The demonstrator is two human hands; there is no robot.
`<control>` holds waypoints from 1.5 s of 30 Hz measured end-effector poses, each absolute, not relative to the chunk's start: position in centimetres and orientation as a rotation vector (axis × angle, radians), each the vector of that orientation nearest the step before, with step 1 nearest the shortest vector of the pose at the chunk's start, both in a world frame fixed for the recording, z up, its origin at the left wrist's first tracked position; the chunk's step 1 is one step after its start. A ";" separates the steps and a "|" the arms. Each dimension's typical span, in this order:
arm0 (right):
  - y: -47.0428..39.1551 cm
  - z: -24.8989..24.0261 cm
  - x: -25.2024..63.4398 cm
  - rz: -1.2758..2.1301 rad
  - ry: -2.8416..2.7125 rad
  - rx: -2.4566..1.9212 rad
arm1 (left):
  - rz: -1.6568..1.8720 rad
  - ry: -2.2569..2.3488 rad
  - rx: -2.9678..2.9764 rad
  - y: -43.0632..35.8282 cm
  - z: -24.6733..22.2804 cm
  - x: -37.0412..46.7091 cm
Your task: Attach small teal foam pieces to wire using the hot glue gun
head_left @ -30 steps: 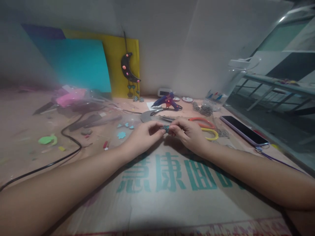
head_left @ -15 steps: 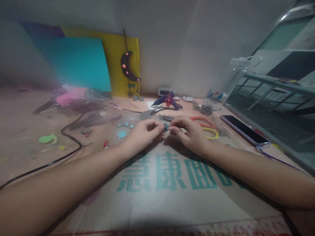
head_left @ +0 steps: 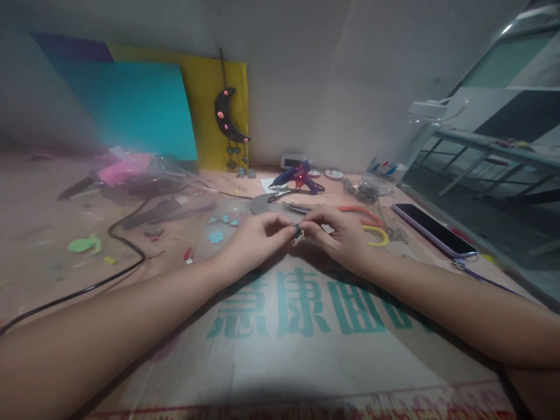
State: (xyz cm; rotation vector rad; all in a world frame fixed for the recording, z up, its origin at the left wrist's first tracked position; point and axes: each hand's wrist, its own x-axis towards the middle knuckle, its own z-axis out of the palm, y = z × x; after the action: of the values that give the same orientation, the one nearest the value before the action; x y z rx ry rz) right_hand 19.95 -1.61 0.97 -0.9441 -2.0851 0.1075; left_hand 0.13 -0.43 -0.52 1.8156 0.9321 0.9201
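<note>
My left hand [head_left: 258, 238] and my right hand [head_left: 341, 236] meet above the printed sheet, thumbs and index fingers pinched on a small dark teal piece [head_left: 298, 230]. The fingertips cover most of it, so its exact shape is hard to make out. Left of my left hand lie a light blue flower-shaped cutout [head_left: 216, 237] and several small light blue pieces [head_left: 225, 219]. Just beyond my right hand are tools with a red handle [head_left: 370, 216] and a yellow handle [head_left: 378, 235]. A blue glue gun [head_left: 291, 176] with a lit red light rests behind both hands.
A phone [head_left: 433, 230] lies at the right table edge. A black cord [head_left: 126, 236] curves across the left side. A dark crescent ornament [head_left: 224, 114] hangs before a yellow sheet [head_left: 205, 105]. Grey chain or cord [head_left: 363, 191] lies by a clear container [head_left: 387, 175].
Both hands stay almost in place. The small piece between the fingertips has turned, showing a darker side and less of its teal face.
</note>
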 end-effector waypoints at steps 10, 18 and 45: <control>-1.8 0.9 19.5 0.277 -1.991 -1.005 | 0.935 0.890 1.910 -0.8 -0.5 0.1; -1.9 0.9 19.3 0.263 -1.995 -1.003 | 0.968 0.948 1.978 -1.0 -0.2 0.1; -1.9 0.8 19.1 0.196 -2.013 -1.025 | 0.983 1.011 2.197 -1.4 0.0 0.2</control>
State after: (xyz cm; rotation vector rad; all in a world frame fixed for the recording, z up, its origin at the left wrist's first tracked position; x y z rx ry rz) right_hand 19.11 -1.89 0.85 -1.0253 -2.0129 0.1959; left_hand 0.23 -1.40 0.01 2.1972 1.0106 0.9832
